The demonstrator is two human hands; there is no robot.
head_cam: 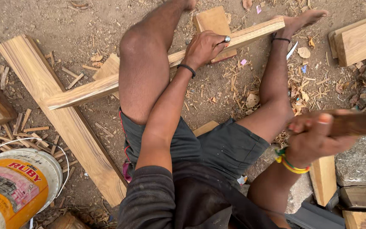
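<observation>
**Woodworker braces long strip with hand and foot on chip-strewn ground**

Seen from above, a seated person in a dark shirt and dark shorts works on bare earth. Nearest the camera, the right hand (314, 138) is raised and closed tight around a dark wooden handle (356, 123) that runs off toward the right edge; its working end is out of view, so the tool's kind cannot be told. Bright thread bands (291, 163) circle that wrist.

At the lower left stands a plastic bucket (15, 186) with a printed label and a wire bail. Its lid is on, so its contents cannot be seen.

Farther out, the left hand (204, 48), a dark band at its wrist, is curled around a short metal tool with a rounded tip (225, 40), held against a long wooden strip (149, 70). The strip runs aslant under the raised left knee. Its far end lies against the right foot (303, 19), apparently to stop it sliding, while its near end crosses over a broad plank (60, 114) lying flat, which lifts it off the dirt. A small block (212, 23) sits beneath the strip beyond the hand, seemingly as a prop.

Shavings and split offcuts (26, 135) litter the ground, with stacked timber (359, 40) and rough stones (363, 163) at the right.
</observation>
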